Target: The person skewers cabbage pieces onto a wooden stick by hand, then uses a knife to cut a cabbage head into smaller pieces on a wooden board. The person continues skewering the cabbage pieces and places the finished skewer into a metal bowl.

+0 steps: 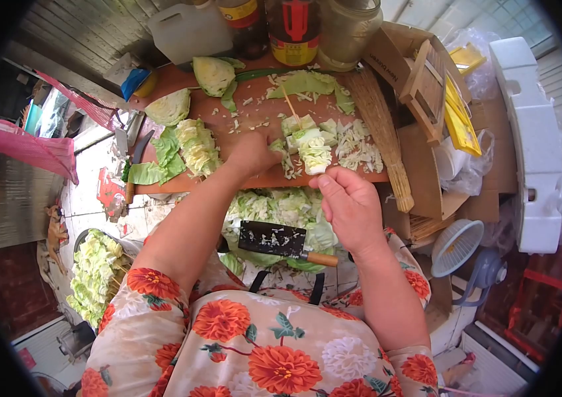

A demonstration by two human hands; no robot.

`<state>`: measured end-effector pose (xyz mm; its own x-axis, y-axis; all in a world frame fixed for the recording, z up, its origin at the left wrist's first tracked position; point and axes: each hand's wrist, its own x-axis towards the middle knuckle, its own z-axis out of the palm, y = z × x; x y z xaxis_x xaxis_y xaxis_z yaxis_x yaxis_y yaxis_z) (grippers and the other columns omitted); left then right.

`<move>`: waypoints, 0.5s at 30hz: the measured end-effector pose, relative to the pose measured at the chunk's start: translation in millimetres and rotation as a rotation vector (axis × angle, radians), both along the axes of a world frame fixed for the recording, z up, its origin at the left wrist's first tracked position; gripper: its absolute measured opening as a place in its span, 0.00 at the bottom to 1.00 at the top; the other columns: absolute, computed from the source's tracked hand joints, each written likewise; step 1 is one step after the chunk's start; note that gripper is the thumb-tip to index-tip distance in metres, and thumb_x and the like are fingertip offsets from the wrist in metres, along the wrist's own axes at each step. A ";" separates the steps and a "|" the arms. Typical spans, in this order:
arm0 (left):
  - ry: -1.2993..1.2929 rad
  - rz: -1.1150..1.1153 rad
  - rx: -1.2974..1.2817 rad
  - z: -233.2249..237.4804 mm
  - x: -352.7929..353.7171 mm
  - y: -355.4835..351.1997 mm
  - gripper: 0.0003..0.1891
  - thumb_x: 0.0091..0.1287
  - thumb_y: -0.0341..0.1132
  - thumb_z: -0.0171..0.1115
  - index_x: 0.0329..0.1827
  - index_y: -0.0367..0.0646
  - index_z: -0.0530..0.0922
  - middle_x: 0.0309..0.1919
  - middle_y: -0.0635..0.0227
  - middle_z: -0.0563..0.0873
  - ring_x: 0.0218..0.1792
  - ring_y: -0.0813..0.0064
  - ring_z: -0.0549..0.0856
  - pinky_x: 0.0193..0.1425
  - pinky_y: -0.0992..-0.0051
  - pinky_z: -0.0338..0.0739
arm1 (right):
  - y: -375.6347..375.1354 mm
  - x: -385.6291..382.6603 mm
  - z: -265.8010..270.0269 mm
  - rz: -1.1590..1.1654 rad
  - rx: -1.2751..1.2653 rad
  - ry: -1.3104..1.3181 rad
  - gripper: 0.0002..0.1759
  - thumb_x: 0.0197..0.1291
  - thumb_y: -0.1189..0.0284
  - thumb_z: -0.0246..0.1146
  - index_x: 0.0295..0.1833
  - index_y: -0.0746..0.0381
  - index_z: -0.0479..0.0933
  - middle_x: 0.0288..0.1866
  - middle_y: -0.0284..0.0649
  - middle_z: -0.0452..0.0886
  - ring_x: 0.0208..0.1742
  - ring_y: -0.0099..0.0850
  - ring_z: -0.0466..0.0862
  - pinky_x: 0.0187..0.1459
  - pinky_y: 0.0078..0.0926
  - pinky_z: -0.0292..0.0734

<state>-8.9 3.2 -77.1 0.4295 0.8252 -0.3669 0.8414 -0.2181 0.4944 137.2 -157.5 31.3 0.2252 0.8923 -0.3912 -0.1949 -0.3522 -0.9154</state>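
On the reddish-brown cutting board [238,119], a wooden skewer [290,103] pokes from a row of stacked cabbage pieces [312,149]. My right hand [352,204] pinches the near end of this skewer between thumb and fingers, at the board's front edge. Over the middle of the board, my left hand [254,155] is curled with its knuckles up, beside the chopped cabbage [287,162]. Its fingertips are partly hidden, and I cannot tell what they hold. Shredded cabbage [360,147] lies to the right, and a finished-looking cabbage stack [197,148] to the left.
A cleaver [272,239] rests across a container of cut cabbage below the board. Cabbage wedges [214,75] sit at the back, before jugs and bottles [294,33]. A curved knife [140,149] lies left; a straw brush [380,126] and cardboard box [420,165] stand right.
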 end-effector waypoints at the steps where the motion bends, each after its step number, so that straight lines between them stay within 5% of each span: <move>1: 0.006 0.041 -0.058 4.9 -0.6 -0.5 0.23 0.54 0.37 0.70 0.50 0.36 0.75 0.37 0.55 0.85 0.41 0.61 0.86 0.45 0.66 0.81 | -0.3 -1.0 0.0 0.001 0.002 0.000 0.09 0.67 0.71 0.57 0.37 0.65 0.78 0.20 0.26 0.71 0.20 0.13 0.68 0.22 0.15 0.63; 2: 0.007 0.043 -0.055 6.3 -3.3 2.5 0.23 0.54 0.37 0.70 0.50 0.36 0.75 0.37 0.55 0.85 0.41 0.61 0.86 0.45 0.66 0.81 | -0.5 -2.5 -0.3 0.019 -0.017 -0.015 0.09 0.67 0.71 0.57 0.37 0.65 0.78 0.20 0.26 0.71 0.20 0.13 0.68 0.21 0.15 0.63; 4: -0.759 0.495 -0.589 13.0 -9.3 11.1 0.20 0.58 0.28 0.67 0.52 0.36 0.72 0.37 0.58 0.84 0.38 0.67 0.87 0.41 0.71 0.84 | -0.7 -5.1 -2.2 0.039 -0.030 -0.029 0.09 0.66 0.72 0.57 0.37 0.66 0.78 0.20 0.26 0.72 0.20 0.13 0.68 0.21 0.15 0.63; 7: -1.082 0.553 -0.663 37.6 -14.2 14.6 0.20 0.60 0.21 0.63 0.55 0.39 0.70 0.40 0.61 0.83 0.37 0.71 0.86 0.38 0.75 0.86 | -0.9 -7.5 -6.8 0.082 -0.045 -0.076 0.09 0.66 0.72 0.58 0.37 0.66 0.78 0.19 0.26 0.72 0.19 0.13 0.68 0.21 0.17 0.62; 15: -1.325 0.597 -0.678 52.7 -20.5 21.1 0.18 0.61 0.22 0.60 0.54 0.41 0.72 0.42 0.63 0.83 0.38 0.70 0.85 0.43 0.70 0.84 | -0.2 -12.8 -3.5 0.099 -0.074 -0.091 0.09 0.65 0.71 0.58 0.37 0.67 0.77 0.19 0.26 0.71 0.19 0.14 0.67 0.21 0.17 0.61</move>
